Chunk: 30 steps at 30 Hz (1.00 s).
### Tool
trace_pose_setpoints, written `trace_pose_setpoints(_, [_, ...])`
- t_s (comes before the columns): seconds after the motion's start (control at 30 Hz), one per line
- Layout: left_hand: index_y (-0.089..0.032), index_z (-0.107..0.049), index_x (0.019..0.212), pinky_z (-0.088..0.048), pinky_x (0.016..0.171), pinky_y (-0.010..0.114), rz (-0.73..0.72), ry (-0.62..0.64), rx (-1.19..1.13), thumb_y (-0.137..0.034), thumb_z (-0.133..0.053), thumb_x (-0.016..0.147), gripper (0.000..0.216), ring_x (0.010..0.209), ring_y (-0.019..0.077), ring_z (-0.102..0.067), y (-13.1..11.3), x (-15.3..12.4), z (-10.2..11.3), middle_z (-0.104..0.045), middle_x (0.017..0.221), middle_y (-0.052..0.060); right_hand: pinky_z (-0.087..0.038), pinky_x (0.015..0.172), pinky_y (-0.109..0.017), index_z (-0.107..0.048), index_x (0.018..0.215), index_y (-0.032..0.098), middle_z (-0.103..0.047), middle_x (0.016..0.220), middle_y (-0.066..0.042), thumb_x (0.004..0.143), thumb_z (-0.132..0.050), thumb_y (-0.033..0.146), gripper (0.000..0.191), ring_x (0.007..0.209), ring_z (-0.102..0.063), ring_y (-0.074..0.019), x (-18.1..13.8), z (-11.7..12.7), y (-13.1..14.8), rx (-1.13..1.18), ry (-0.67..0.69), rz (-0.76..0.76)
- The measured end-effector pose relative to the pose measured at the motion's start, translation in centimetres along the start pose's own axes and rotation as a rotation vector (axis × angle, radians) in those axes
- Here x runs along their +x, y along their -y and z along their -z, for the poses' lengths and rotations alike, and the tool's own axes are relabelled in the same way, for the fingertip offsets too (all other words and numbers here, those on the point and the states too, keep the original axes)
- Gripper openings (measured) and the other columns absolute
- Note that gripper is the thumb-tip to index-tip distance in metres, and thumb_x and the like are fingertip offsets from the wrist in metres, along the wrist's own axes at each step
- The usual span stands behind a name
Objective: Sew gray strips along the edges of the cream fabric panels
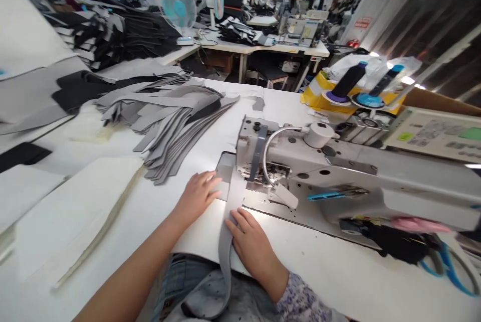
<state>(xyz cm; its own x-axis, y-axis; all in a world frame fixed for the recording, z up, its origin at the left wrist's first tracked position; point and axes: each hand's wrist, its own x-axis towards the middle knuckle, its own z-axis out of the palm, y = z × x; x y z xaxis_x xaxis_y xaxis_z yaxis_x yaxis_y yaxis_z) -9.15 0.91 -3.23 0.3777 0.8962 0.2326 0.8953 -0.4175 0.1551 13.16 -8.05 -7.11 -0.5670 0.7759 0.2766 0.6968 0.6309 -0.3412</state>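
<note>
A long grey fabric strip (225, 247) runs from my lap over the table edge and up under the head of a sewing machine (259, 149). My right hand (251, 239) grips the strip just in front of the stitching area, thumb and fingertips on it. To the left, my left hand (197, 194) has its fingers stretched out and apart, fingertips by the metal plate (225, 166) beside the strip. Nothing is held in the left hand. The machine head hides the far part of the strip around the needle.
Behind the left hand lies a pile of grey strips (176, 126). White foam-like sheets (82, 206) cover the left side. Blue-handled scissors (447, 267), tweezers (338, 193) and thread cones (347, 81) are on the right. A fan (178, 8) stands farther back.
</note>
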Motion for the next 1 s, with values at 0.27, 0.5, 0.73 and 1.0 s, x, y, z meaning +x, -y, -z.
trace_pose_setpoints(0.27, [-0.001,-0.055,0.127,-0.040,0.099,0.052,1.063,-0.101,0.425,-0.044,-0.037,0.092,0.058,0.120,0.0360,-0.051,19.6,-19.2,15.9,-0.056,0.127,0.024,-0.043,0.103,-0.049,-0.053,0.134,0.028,-0.044,0.145,-0.011,0.083,-0.065,0.024,0.053,0.135,-0.037,-0.0338,-2.8,-0.8,2.2,-0.056,-0.017,0.367])
trace_pose_setpoints(0.5, [-0.005,-0.061,0.114,-0.049,0.077,0.034,1.216,-0.029,0.253,-0.057,-0.032,0.092,0.063,0.093,0.0265,-0.062,18.8,-27.0,18.9,-0.065,0.106,0.017,-0.044,0.098,-0.048,-0.063,0.114,0.027,-0.045,0.145,-0.009,0.085,-0.060,0.025,0.029,0.137,-0.034,-0.0347,-4.4,-3.5,2.9,-0.204,-0.104,0.557])
trace_pose_setpoints(0.73, [-0.010,-0.060,0.113,-0.049,0.074,0.034,1.125,-0.064,0.385,-0.039,-0.021,0.097,0.052,0.087,0.0244,-0.060,18.1,-24.9,20.6,-0.065,0.098,0.008,-0.038,0.105,-0.045,-0.064,0.110,0.026,-0.052,0.139,-0.008,0.083,-0.057,0.021,0.028,0.135,-0.039,-0.0299,-3.6,-2.5,3.1,-0.253,-0.132,0.601])
trace_pose_setpoints(1.0, [-0.018,-0.063,0.123,-0.045,0.095,0.043,0.664,0.206,0.298,-0.034,-0.032,0.090,0.048,0.114,0.0315,-0.055,14.3,-23.6,14.5,-0.063,0.125,0.012,-0.042,0.102,-0.046,-0.062,0.115,0.026,-0.046,0.145,-0.009,0.084,-0.058,0.019,0.032,0.137,-0.036,-0.0321,-4.2,-3.5,2.7,-0.231,-0.075,0.583])
